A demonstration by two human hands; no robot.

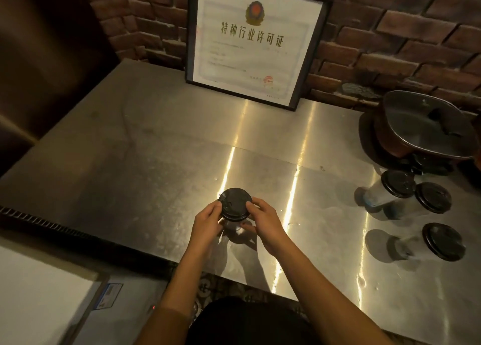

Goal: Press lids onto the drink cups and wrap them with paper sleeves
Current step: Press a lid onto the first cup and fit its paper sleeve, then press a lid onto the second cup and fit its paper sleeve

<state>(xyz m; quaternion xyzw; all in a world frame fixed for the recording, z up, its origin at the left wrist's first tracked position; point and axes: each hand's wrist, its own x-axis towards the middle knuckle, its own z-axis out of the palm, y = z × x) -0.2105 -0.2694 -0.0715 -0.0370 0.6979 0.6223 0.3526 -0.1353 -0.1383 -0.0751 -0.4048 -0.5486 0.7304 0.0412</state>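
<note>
A clear drink cup with a black lid on top stands on the steel counter near its front edge. My left hand grips the lid's left rim and my right hand grips its right rim, thumbs on top. The cup's body is mostly hidden under the lid and my fingers. Three more clear cups with black lids stand at the right: one, a second and a third nearer the front. No paper sleeves are visible.
A framed certificate leans on the brick wall at the back. A pot with a glass lid sits at the far right. A white box lies low at the left, beyond the counter's ridged edge.
</note>
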